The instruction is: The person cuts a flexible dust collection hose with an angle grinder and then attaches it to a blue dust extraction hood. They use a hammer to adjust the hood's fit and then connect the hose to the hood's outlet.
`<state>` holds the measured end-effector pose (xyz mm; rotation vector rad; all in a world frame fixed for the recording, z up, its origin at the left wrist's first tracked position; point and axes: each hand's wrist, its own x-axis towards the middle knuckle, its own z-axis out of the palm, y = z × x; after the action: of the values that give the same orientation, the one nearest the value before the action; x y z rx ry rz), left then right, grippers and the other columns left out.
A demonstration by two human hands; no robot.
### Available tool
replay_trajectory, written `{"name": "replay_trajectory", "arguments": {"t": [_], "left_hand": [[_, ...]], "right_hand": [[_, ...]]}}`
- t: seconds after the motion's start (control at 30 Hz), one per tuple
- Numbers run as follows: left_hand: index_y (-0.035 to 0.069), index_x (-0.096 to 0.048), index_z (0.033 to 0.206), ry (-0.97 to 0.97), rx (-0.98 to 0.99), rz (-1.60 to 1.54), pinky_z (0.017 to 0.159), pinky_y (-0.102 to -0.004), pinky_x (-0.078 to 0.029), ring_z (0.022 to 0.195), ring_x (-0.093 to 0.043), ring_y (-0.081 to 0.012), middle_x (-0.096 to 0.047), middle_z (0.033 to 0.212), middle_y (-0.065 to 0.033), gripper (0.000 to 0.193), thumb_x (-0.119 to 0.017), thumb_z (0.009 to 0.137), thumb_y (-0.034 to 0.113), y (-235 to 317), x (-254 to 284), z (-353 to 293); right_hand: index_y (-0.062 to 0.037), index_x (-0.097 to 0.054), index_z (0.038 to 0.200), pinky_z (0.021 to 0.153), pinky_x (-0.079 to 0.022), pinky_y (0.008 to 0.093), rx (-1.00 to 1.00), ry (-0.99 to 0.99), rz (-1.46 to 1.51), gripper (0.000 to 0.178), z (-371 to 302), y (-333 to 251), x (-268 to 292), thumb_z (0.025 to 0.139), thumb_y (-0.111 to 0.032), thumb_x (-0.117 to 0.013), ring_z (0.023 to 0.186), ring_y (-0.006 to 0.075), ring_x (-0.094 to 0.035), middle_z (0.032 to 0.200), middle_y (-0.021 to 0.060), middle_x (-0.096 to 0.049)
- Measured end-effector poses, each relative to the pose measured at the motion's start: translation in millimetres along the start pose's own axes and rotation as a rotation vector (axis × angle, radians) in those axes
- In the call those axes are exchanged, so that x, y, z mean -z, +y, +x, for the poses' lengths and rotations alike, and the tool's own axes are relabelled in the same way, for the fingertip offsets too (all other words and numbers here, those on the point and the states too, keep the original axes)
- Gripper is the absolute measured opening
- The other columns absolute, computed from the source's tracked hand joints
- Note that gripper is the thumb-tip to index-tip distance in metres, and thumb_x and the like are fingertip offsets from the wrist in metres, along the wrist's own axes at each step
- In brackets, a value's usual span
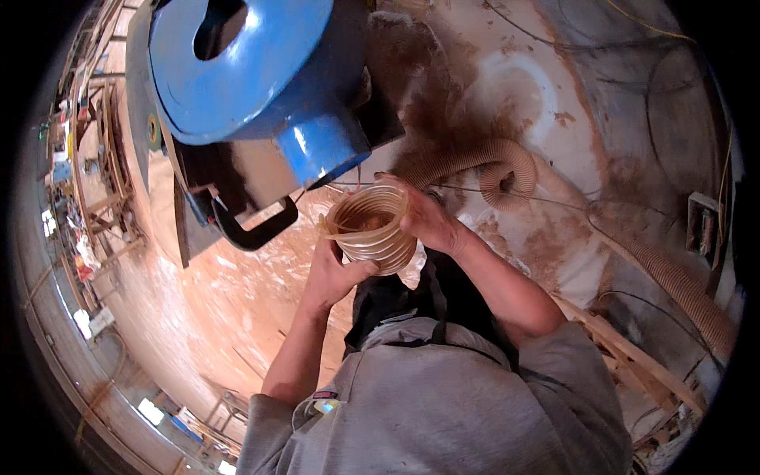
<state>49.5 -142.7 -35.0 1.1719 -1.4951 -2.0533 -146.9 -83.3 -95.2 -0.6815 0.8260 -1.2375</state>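
Observation:
Between my two hands is the open end of a ribbed, translucent tan duct hose, its mouth tilted up toward me. My left hand grips its left side, with the thumb along the lower ribs. On the other side my right hand is wrapped round the rim, its fingers reaching over the far edge. Brown dust shows inside the mouth. Just beyond the hose, apart from it, a short round blue outlet juts from a big blue machine housing.
Under the housing a black C-shaped handle sticks out. A longer tan ribbed hose curls over the dusty floor at right. Thin dark cables cross the ground. Wooden boards lie at lower right, and cluttered shelving stands far left.

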Motion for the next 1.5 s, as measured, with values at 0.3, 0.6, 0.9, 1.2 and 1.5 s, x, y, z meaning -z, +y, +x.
{"name": "replay_trajectory", "arguments": {"t": [0.3,0.6,0.9,1.2,1.5], "left_hand": [[-0.005,-0.050,0.131,0.090,0.013,-0.017,0.098,-0.0353,-0.047,0.113,-0.059,-0.0195,-0.061,0.125,-0.0120,0.089,-0.089,0.066,0.042,-26,-1,-19],[-0.004,-0.041,0.136,0.187,0.062,-0.045,0.100,-0.0362,-0.045,0.117,-0.056,-0.0228,-0.057,0.128,-0.0148,0.094,-0.088,0.067,0.038,-28,-4,-21],[-0.003,-0.042,0.134,0.241,0.072,-0.001,0.097,-0.0350,-0.046,0.114,-0.057,-0.0217,-0.056,0.126,-0.0137,0.081,-0.081,0.073,0.032,-26,-18,-13],[-0.001,-0.042,0.135,0.237,0.097,0.022,0.097,-0.0335,-0.044,0.114,-0.055,-0.0200,-0.056,0.125,-0.0106,0.078,-0.080,0.074,0.031,-28,-39,-4],[0.000,-0.042,0.135,0.369,0.028,-0.178,0.102,-0.0353,-0.041,0.117,-0.054,-0.0218,-0.055,0.128,-0.0119,0.072,-0.076,0.077,0.025,-16,-36,6]], "right_hand": [[0.0028,-0.026,0.148,0.113,-0.030,0.0369,-0.047,0.029,-0.163,0.101,-15,0,-7,0.082,-0.060,-0.070,0.134,0.0203,-0.039,0.143,0.0128,-0.042],[0.0019,-0.026,0.148,0.112,-0.033,0.0376,-0.114,0.099,-0.273,0.086,-11,-6,-16,0.087,-0.035,-0.074,0.131,0.0216,-0.042,0.142,0.0153,-0.044],[0.0018,-0.036,0.143,0.107,-0.040,0.0370,-0.035,0.234,-0.547,0.076,-9,-17,-21,0.084,-0.024,-0.076,0.127,0.0278,-0.050,0.136,0.0221,-0.050],[0.0022,-0.053,0.126,0.100,-0.046,0.0397,0.032,0.246,-0.698,0.061,-23,-25,-2,0.081,-0.029,-0.077,0.117,0.0350,-0.057,0.123,0.0191,-0.057],[0.0048,-0.044,0.134,0.102,-0.046,0.0396,0.056,0.353,-0.321,0.067,-12,-19,-4,0.085,-0.030,-0.074,0.120,0.0332,-0.057,0.131,0.0244,-0.055]]}}
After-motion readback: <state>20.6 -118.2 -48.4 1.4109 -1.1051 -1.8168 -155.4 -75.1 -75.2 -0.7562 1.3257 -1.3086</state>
